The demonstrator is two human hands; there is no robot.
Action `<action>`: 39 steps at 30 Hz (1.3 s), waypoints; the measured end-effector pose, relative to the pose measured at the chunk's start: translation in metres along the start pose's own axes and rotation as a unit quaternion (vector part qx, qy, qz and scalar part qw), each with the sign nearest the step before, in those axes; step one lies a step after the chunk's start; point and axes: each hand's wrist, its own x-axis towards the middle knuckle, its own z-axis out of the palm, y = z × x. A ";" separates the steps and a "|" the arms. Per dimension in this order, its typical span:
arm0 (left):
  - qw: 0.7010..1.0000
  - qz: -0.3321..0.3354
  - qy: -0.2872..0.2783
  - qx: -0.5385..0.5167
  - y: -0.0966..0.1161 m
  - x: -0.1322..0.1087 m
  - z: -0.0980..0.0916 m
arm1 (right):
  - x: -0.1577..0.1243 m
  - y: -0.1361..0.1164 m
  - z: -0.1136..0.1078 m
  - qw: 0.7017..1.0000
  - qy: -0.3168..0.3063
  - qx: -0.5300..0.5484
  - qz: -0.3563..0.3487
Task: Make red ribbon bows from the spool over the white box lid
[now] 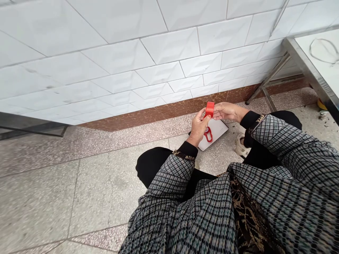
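Observation:
My left hand [199, 127] and my right hand [227, 111] meet in front of me. Between them is a red plastic block [209, 109], pinched by the left thumb and fingers, with the right fingertips against its side. Just below, a red plastic loop [208, 134] lies on a white board [218, 131], partly behind my left hand. A small round part [206, 130] sits at the top of the loop. The board rests tilted, low in front of my dark trousers [153, 165].
A white tiled wall with brown skirting runs ahead. A steel-edged table [315, 63] with metal legs stands at the right. A beige shoe [241, 146] shows by my knee. A dark metal bar [31, 125] lies at the left, above a speckled stone floor [106, 197].

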 end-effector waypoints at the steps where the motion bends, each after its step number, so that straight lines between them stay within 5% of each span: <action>1: 1.000 -0.010 -0.008 -0.005 0.001 0.000 -0.001 | 0.000 0.001 -0.001 1.000 -0.004 -0.007 -0.003; 7: 0.998 -0.036 -0.042 -0.034 0.007 -0.002 -0.005 | 0.009 0.002 -0.013 0.986 -0.031 -0.139 -0.091; 11: 0.996 -0.035 -0.071 -0.049 0.007 -0.005 -0.010 | 0.012 0.001 -0.024 0.903 -0.008 -0.306 -0.300; 13: 0.995 -0.045 -0.081 -0.043 0.007 -0.006 -0.012 | 0.012 0.000 -0.027 0.859 -0.021 -0.376 -0.348; 17: 0.995 -0.044 -0.079 -0.040 0.006 -0.007 -0.011 | 0.013 0.001 -0.027 0.814 -0.002 -0.459 -0.356; 22: 0.999 -0.027 -0.004 -0.045 0.004 -0.006 -0.006 | 0.017 0.000 -0.029 0.796 0.080 -0.475 -0.365; 26: 0.999 -0.038 -0.016 -0.032 0.003 -0.008 -0.006 | 0.023 0.000 -0.035 0.811 0.081 -0.451 -0.363; 31: 0.997 -0.041 -0.051 -0.039 0.005 -0.010 -0.007 | 0.035 0.005 -0.037 0.880 0.076 -0.326 -0.336; 35: 0.998 -0.047 -0.041 -0.032 0.007 -0.009 -0.005 | 0.030 0.008 -0.026 0.948 0.030 -0.198 -0.248; 39: 0.997 -0.047 -0.048 -0.039 0.006 -0.007 -0.005 | 0.018 0.012 -0.011 0.979 0.007 -0.110 -0.173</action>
